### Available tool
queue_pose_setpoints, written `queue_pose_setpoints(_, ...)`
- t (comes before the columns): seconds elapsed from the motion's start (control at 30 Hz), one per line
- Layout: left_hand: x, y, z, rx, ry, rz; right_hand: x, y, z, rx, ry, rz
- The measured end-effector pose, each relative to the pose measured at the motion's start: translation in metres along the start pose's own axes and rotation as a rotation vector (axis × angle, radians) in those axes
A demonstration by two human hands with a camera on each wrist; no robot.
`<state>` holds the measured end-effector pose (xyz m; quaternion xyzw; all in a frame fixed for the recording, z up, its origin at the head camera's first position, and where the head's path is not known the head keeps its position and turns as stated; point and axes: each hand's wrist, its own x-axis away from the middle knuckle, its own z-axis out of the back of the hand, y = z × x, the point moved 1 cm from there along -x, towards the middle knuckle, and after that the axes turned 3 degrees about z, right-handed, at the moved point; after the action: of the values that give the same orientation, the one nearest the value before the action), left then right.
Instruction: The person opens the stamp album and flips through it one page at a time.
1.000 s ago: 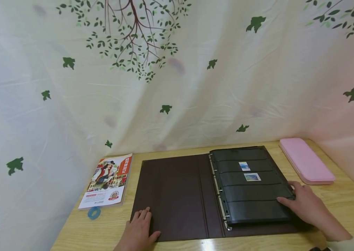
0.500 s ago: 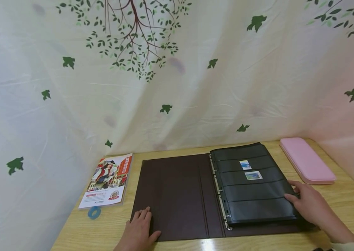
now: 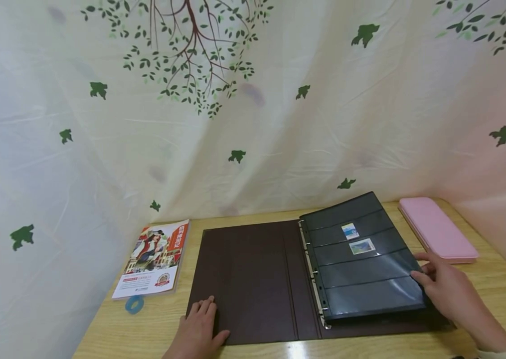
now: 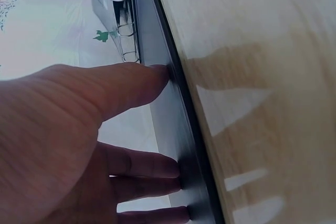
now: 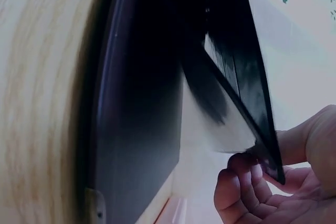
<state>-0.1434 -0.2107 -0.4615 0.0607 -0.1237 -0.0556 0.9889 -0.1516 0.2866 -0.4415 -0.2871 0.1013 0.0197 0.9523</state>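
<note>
Pinching the page (image 3: pixel 365 264) edge at lower right of frame, right hand (image 3: pixel 447 291) tilts it off the binder (image 3: pixel 253 279); left hand (image 3: pixel 199 331) lies flat on the cover. Risk: holes tearing at rings (image 3: pixel 313 271) if yanked.

stamps (image 3: pixel 356 239) too small to read, right hand (image 3: pixel 452 291) fingertips hidden under page (image 3: pixel 365 269)

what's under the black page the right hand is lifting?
Under the raised black page, the right wrist view shows a gap, then more dark pages lying on the brown binder cover. What those pages hold is hidden. The right hand pinches its outer edge.
</note>
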Motion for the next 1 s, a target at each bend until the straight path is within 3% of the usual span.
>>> queue_pose_setpoints(0.27, -0.001, 0.0, -0.001, -0.004, 0.006, 0.003, -0.001, 0.004, 0.008, -0.011, -0.065, -0.042)
queue_pose_setpoints(0.57, -0.001, -0.002, -0.002, 0.003, 0.012, -0.018, 0.006, -0.012, 0.013, -0.101, 0.07, 0.034)
queue_pose_setpoints(0.8, 0.0, -0.002, -0.001, 0.002, 0.019, -0.029, 0.008, -0.03, 0.02, -0.135, 0.167, 0.138)
queue_pose_setpoints(1.0, 0.0, -0.002, -0.003, 0.007, 0.024, -0.036, 0.008, -0.046, 0.024, -0.214, 0.198, 0.199)
